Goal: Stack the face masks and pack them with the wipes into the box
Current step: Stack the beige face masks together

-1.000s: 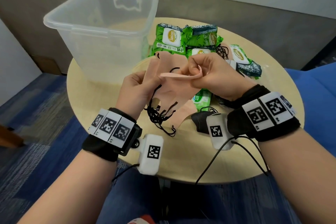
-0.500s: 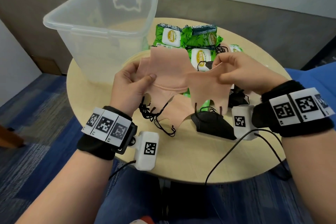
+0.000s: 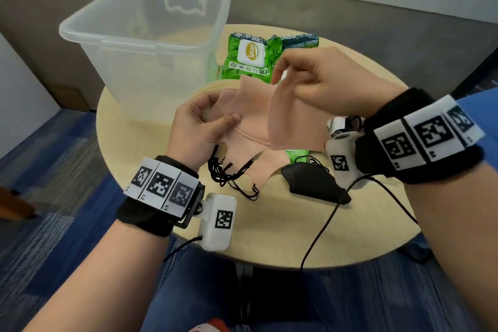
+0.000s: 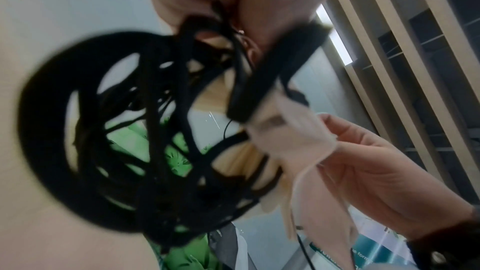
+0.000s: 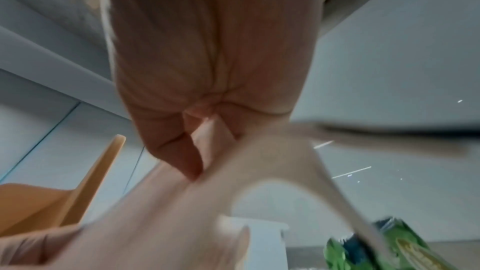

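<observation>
Both hands hold pink face masks (image 3: 253,127) above the round worktop (image 3: 269,224). The left hand (image 3: 196,129) pinches the left side of the pink stack, thumb pressed on top of the fabric and fingers curled beneath. A tangle of black ear loops (image 3: 226,172) hangs from under that hand down to the worktop; the left wrist view shows the same loops (image 4: 145,151) bunched close to the lens, blurred. The right hand (image 3: 323,83) is raised a little higher and grips the upper edge of one pink mask (image 3: 293,121) between thumb and fingers, so the fabric hangs down from it over the stack. In the right wrist view, the fingers (image 5: 182,151) are closed on that pink fabric.

A black mask (image 3: 312,183) lies flat on the worktop near the right wrist. Green packs of wipes (image 3: 248,59) lie behind the hands, just beside the clear plastic box (image 3: 145,43), which stands open on the far left part of the worktop.
</observation>
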`<state>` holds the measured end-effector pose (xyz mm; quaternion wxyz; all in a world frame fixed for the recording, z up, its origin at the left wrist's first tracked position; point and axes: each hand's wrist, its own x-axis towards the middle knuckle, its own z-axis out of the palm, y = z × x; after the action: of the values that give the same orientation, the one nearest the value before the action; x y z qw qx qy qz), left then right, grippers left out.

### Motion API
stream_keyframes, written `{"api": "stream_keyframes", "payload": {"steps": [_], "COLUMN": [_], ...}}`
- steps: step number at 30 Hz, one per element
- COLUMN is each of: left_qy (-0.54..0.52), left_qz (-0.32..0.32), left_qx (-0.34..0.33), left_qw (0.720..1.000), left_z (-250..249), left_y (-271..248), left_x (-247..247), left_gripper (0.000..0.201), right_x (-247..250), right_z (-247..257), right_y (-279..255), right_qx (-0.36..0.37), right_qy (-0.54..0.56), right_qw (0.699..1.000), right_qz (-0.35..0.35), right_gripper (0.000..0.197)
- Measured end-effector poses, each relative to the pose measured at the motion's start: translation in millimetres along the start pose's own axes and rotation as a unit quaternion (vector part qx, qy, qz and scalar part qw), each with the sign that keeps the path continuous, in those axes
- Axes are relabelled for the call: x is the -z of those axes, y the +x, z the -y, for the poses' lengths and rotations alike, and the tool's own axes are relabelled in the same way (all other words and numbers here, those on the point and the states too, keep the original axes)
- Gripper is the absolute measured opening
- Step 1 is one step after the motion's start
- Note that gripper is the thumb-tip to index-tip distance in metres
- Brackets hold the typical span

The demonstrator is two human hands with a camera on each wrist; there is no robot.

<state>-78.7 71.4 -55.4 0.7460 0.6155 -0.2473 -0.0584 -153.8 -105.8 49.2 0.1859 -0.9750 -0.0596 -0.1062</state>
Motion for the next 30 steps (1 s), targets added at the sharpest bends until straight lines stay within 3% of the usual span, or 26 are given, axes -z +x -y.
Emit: {"api": "stream_keyframes", "payload": {"steps": [5, 7, 11, 14, 17, 22, 25, 30], "left_qy": [0.008, 0.006, 0.007, 0.017, 0.016, 0.007, -0.002, -0.039], "left_qz": [0.027, 0.032, 0.036, 0.039, 0.052, 0.093, 0.114, 0.113], "left_qx": [-0.004, 0.0, 0.003, 0.004, 0.009, 0.008, 0.008, 0.047], "left_qw": [1.0, 0.999, 0.999, 0.999, 0.998, 0.996, 0.993, 0.992], "left_z": [-0.7, -0.5, -0.2, -0.6, -1.4, -6.8, -9.3, -7.0], "left_y": [0.1, -0.2, -0.4, 0.0, -0.7, -4.0, -6.3, -8.0], "left_x": [1.8, 3.1, 4.4, 4.3, 3.2, -0.1, -0.1, 2.1], "left_gripper": [0.029, 0.027, 0.026, 0.026, 0.027, 0.03, 0.031, 0.035], "right_x": [-16.2, -18.4, -18.8, -11.9, -7.4, -19.4, -26.7, -32.0], "right_z": [1.5, -2.6, -12.7, -15.3, -11.7, -0.7, 1.6, -5.8], "right_y": [7.2, 9.0, 8.5, 2.2, -0.5, 2.3, 1.3, 0.2], "right_qx": [0.003, -0.007, -0.053, -0.07, -0.033, 0.074, 0.082, 0.077], "right_qy": [-0.022, -0.002, 0.196, 0.282, 0.24, 0.076, 0.022, 0.008], "right_qw": [0.999, 1.0, 0.979, 0.957, 0.967, 0.991, 0.992, 0.997], "right_qz": [0.036, 0.021, -0.01, 0.023, 0.083, 0.085, 0.095, 0.008], "right_gripper": [0.049, 0.054, 0.048, 0.033, 0.023, 0.022, 0.013, 0.022]}}
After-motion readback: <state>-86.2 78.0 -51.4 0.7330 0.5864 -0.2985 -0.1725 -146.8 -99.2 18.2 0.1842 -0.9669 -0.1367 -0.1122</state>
